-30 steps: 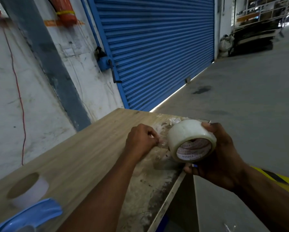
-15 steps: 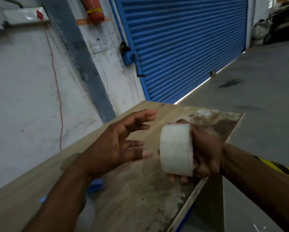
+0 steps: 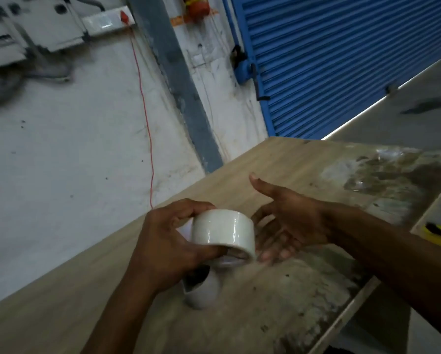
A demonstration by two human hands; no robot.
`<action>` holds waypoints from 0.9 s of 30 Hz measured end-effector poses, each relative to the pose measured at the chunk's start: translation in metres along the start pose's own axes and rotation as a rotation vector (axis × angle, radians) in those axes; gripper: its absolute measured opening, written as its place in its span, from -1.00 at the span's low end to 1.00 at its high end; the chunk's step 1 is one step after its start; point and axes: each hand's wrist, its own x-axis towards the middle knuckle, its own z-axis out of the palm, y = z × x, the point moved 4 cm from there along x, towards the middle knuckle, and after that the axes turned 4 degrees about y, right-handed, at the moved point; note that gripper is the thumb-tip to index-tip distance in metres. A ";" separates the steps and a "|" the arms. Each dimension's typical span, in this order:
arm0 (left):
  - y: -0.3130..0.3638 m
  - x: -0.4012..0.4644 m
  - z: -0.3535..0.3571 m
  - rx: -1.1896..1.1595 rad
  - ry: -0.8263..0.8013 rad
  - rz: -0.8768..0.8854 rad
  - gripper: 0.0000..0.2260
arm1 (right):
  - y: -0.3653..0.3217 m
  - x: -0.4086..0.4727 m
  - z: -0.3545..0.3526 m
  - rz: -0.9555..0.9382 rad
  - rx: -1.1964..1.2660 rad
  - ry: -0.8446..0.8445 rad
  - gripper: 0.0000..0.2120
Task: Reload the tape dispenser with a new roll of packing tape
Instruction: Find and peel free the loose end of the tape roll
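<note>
Tape roll [image 3: 223, 232] is sitting mid-air over the bench [image 3: 278, 162], left hand [image 3: 168, 241] clamping it at 9 o'clock; right hand [image 3: 288, 226] at 3 o'clock, grip apart, empty. Dispenser not showing. Best: find the loose tape end first.

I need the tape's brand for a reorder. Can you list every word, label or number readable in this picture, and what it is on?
No text can be read.
Tape roll, held by the left hand: its core face is blurred, no print legible.
Orange strip on the wall: too blurred to tell if it bears text.
Right hand holds nothing.
</note>
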 end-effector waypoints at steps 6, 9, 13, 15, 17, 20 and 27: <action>-0.029 -0.020 -0.008 0.075 0.165 -0.010 -0.46 | -0.034 -0.017 0.030 -0.636 -0.317 0.295 -0.64; -0.027 -0.021 -0.009 0.073 0.178 -0.022 -0.49 | -0.052 -0.002 0.061 -0.724 -0.500 0.266 -0.75; -0.028 -0.025 -0.013 0.032 0.202 -0.006 -0.54 | -0.061 0.022 0.082 -0.776 -0.549 0.204 -0.76; -0.030 -0.030 -0.017 0.046 0.215 -0.002 -0.53 | -0.064 0.030 0.088 -0.785 -0.538 0.136 -0.73; -0.033 -0.033 -0.019 0.093 0.227 0.021 -0.50 | -0.065 0.034 0.092 -0.795 -0.518 0.051 -0.73; -0.041 -0.037 -0.022 0.102 0.255 -0.010 -0.33 | -0.061 0.046 0.094 -0.800 -0.410 -0.054 -0.78; -0.047 -0.038 -0.024 0.064 0.238 -0.006 -0.31 | -0.046 0.067 0.090 -0.774 -0.186 -0.196 -0.75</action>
